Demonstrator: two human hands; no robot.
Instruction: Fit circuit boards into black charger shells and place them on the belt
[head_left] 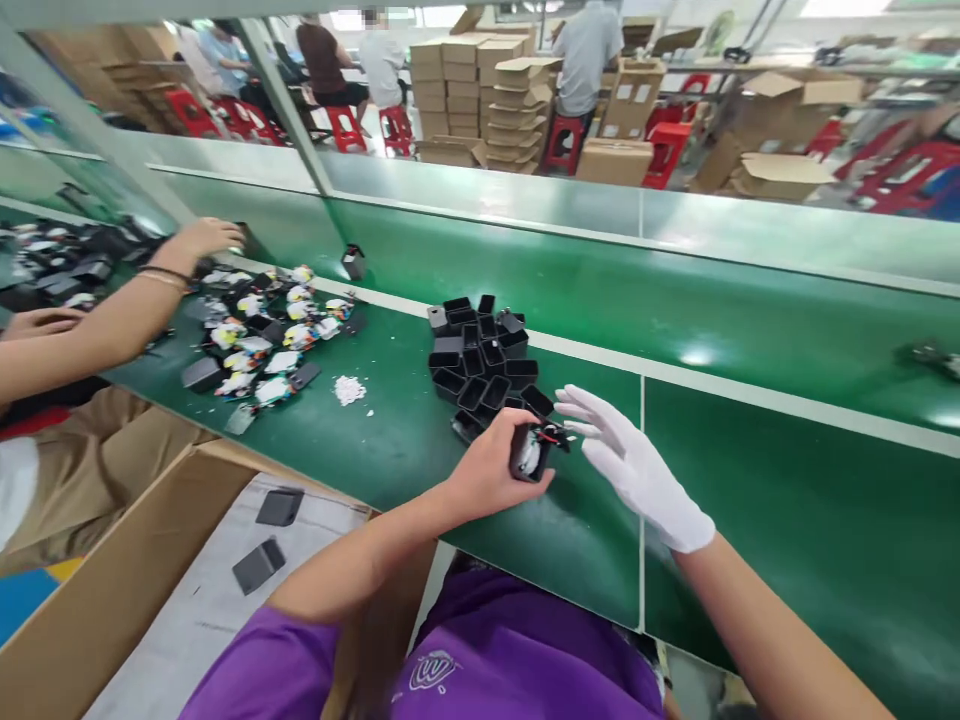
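Note:
My bare left hand (pixel 491 462) is wrapped round a small black plastic case (pixel 531 468). A white part shows inside its open end, and dark and red wires (pixel 553 434) stick out towards the right. My right hand (pixel 636 470), in a white glove, is open beside the wires with its fingers apart; whether a fingertip touches them I cannot tell. Just beyond the left hand, a cluster of black open cases (pixel 480 362) stands on the green table (pixel 390 440), most with their openings facing up.
A co-worker's arm (pixel 142 310) reaches over a pile of wired parts (pixel 262 335) on the left. White bits (pixel 349 390) lie nearby. Below, a cardboard box (pixel 180 610) holds two black cases (pixel 259 565). A single case (pixel 353 262) stands near the ledge; stacked cartons (pixel 465 85) fill the background.

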